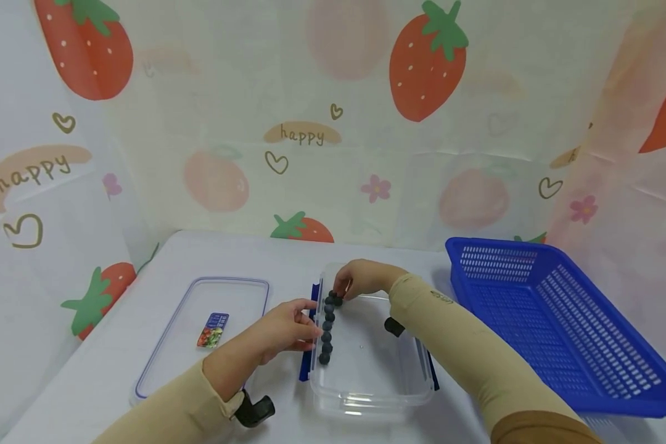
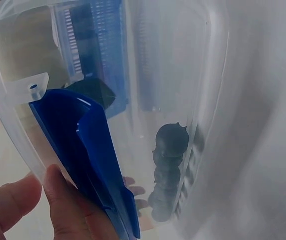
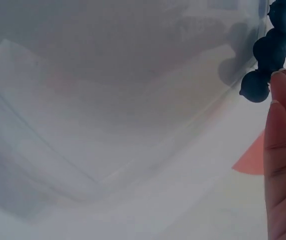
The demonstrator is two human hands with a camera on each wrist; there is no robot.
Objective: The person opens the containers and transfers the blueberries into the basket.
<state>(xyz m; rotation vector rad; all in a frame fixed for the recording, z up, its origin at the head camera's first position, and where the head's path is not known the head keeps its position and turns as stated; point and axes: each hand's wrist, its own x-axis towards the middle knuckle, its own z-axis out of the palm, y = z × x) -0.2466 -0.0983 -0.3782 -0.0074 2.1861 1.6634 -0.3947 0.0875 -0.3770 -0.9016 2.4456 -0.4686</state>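
Note:
A clear plastic box point(image 1: 374, 364) with blue side clips holds a row of blueberries point(image 1: 326, 337) along its left wall. My left hand point(image 1: 280, 333) rests at that wall beside a blue clip point(image 2: 90, 155), thumb and fingers spread apart. Part of its fingers is hidden behind the clip in the left wrist view. Over the box's far left corner, my right hand point(image 1: 366, 277) points its fingers down at the row's far end. In the right wrist view, its straight fingertips touch the end blueberries point(image 3: 255, 86); the thumb is out of sight there.
To the left lies a clear lid point(image 1: 169, 351) with a blue seal and a small printed label point(image 1: 213, 330). A blue perforated basket point(image 1: 599, 394) stands at the right. Behind the white table hangs a strawberry-print sheet point(image 1: 311, 185).

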